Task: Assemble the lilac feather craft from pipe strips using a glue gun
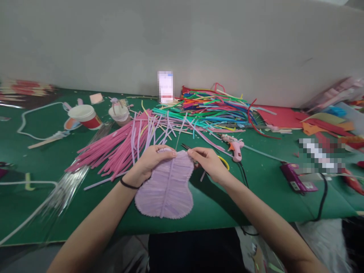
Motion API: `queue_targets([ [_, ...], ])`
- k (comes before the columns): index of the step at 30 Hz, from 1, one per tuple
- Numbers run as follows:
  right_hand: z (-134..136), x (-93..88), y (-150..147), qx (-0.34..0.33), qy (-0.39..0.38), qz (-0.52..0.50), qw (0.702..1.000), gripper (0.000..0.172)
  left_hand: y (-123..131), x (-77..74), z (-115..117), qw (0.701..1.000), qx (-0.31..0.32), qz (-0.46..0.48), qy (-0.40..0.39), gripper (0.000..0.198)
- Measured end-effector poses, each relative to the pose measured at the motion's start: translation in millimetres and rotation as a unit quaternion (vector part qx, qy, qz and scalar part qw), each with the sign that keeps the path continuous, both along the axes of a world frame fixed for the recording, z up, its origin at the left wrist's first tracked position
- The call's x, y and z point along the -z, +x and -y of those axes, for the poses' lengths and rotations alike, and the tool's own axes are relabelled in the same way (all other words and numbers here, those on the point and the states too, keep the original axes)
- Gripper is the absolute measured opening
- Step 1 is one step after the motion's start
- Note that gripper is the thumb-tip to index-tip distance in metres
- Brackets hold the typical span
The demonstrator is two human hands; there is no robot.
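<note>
A lilac leaf-shaped piece [166, 185], made of fuzzy pipe cleaners with a raised middle rib, hangs over the table's front edge. My left hand [156, 159] is closed on its upper left edge, thumb on top near the rib. At the upper right edge, my right hand [206, 159] pinches the rim between thumb and fingers. A thin stem wire rises from the top of the piece. Dark tips and a yellow handle [224, 163] of a cutting tool show on either side of my right hand; whether the hand touches it I cannot tell.
Pink pipe cleaners [108, 148] lie left of centre, with a multicoloured heap [216, 110] behind. A pink glue gun [234, 147] with a cord rests to the right, near a purple box [297, 177]. A paper cup [85, 115], wires [68, 189] and a lit phone [165, 87] are also there.
</note>
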State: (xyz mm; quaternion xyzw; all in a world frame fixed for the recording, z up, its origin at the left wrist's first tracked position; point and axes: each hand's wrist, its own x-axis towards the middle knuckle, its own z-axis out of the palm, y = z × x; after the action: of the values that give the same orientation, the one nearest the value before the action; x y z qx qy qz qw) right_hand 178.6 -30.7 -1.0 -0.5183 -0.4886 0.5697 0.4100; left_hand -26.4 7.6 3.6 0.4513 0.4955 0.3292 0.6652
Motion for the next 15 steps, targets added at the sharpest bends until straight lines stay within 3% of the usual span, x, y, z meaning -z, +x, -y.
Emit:
queue_targets([
  [6, 7.5, 3.6, 2.6, -0.006, -0.020, -0.041, 0.999, 0.039, -1.9, 4.7, -3.8, 0.997, -0.048, 0.066, 0.012, 0.029],
  [15, 4.7, 6.0, 5.3, 0.046, 0.007, -0.039, 0.998, 0.036, 0.4, 7.7, -7.6, 0.995, -0.047, 0.082, -0.012, 0.035],
])
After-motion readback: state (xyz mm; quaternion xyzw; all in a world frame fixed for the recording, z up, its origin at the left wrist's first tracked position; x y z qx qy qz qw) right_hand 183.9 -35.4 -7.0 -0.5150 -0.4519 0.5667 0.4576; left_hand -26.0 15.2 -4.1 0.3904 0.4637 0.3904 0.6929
